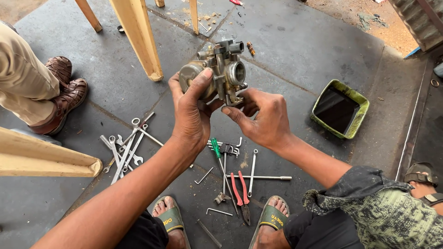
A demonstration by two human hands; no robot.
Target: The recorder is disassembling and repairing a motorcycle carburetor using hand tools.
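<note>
Upper centre of the frame, above scattered steel spanners [123, 150] and red-handled pliers [241, 193], the left hand [191, 115] grips a grimy grey metal carburettor [217, 71] while the right hand [263, 120] pinches its underside with thumb and fingertips.

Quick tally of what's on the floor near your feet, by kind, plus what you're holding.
Carburetor, held by left hand and right hand: 1
Wrench pile: 1
Green-handled screwdriver: 1
Red-handled pliers: 1
Loose hex keys: 2
Spring: 1
Green tray: 1
Total: 8
</note>
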